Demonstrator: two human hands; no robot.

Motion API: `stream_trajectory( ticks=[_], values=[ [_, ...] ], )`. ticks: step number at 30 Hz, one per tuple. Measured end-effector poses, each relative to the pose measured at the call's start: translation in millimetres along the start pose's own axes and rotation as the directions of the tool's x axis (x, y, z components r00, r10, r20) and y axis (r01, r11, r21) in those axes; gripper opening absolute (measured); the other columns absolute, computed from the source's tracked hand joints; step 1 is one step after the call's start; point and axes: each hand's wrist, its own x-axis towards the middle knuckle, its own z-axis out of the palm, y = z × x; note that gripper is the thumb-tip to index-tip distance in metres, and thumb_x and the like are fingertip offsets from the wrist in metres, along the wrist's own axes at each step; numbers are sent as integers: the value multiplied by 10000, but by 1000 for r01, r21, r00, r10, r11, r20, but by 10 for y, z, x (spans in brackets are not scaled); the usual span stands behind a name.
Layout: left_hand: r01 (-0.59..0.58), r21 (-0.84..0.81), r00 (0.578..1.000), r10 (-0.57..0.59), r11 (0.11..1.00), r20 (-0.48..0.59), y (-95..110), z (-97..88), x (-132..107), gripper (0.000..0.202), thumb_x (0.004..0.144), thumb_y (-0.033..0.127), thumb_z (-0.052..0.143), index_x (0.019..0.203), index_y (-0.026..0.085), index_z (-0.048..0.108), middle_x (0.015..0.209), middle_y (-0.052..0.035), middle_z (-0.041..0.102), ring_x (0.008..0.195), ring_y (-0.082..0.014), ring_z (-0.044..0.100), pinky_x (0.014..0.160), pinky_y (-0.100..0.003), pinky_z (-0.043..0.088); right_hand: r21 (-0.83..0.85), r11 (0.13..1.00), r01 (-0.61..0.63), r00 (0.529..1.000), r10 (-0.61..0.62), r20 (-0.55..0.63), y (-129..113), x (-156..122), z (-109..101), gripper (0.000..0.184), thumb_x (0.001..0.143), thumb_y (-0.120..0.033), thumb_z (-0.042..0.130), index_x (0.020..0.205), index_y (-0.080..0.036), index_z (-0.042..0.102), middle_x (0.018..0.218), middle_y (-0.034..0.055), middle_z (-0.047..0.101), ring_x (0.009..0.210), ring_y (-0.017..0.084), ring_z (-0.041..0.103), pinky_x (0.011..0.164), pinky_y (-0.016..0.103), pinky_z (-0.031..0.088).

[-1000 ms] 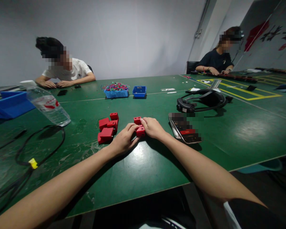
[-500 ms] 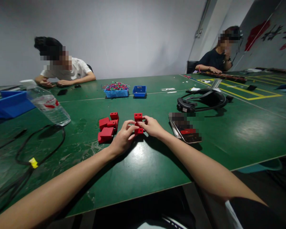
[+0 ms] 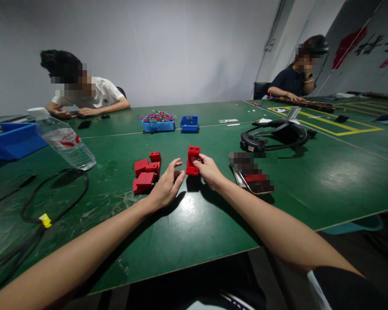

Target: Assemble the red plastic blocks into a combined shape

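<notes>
A red block with holes in its end faces is gripped between the thumb and fingers of my right hand, tilted slightly above the table. To its left, my left hand is apart from the block, its fingers spread and holding nothing. Several more red blocks lie in a cluster just left of my left hand. Some of them are angular, and one at the back shows two holes.
Right of my hands lies a phone, with a black headset behind it. A water bottle and looped black cable are at left. Blue trays stand farther back on the green table. Two people sit across.
My left hand has let go of the red block and opened, moving slightly left. My right hand has lifted and tilted the block a little to the right.
</notes>
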Motion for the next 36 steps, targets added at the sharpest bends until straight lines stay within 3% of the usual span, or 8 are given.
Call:
stream_trajectory(
  ticks=[4,6,8,12,21,25,36],
  values=[
    [-2,14,1000,2,1000,31,23,-36,48,395,1002,417,337,1140,137,579,1119,-136,671,1034,-234,648,949,-418,515,156,984,-87,991,69,114,-52,-98,50,195,918,-192,524,1099,-179,597,820,8,671,611,95,593,616,216,507],
    [-16,31,999,15,999,28,3,-45,70,395,1002,411,316,950,155,612,959,-101,677,899,-216,642,860,-382,528,151,980,-128,975,96,203,-54,-152,74,252,936,-233,518,1181,-222,572,810,-7,661,568,106,583,555,233,508],
    [-11,37,1000,10,999,16,-24,-47,87,385,994,413,324,888,165,599,887,-83,664,826,-207,627,813,-368,524,127,982,-138,964,104,245,-44,-193,97,281,950,-269,509,1224,-234,560,782,-15,652,544,109,567,523,232,497],
    [34,9,999,-34,999,1,-58,-46,103,368,982,418,347,983,158,607,961,-99,685,865,-220,640,832,-381,515,93,988,-120,961,92,262,-39,-216,125,302,962,-226,479,1257,-223,543,812,-5,678,565,101,573,554,214,486],
    [34,-27,999,-35,999,-32,-58,-34,81,396,996,418,316,933,148,600,896,-90,675,815,-213,641,790,-360,518,60,988,-140,964,122,238,-85,-209,131,121,982,-209,452,1097,-218,489,678,-58,600,500,83,546,524,188,454],
    [35,-65,999,-37,997,-23,-47,-38,84,405,997,428,322,979,147,613,950,-99,689,874,-222,653,843,-373,519,14,994,-111,962,104,253,-52,-200,132,140,986,-223,428,1121,-226,467,720,-49,625,508,90,558,516,195,456],
    [17,-132,1000,-14,991,24,-93,-2,145,478,991,494,317,1083,147,632,1109,-122,703,1010,-245,656,944,-396,502,-320,936,148,983,-105,148,39,-168,104,152,960,-217,418,1107,-195,450,906,32,683,735,146,626,688,269,503]
  ],
)
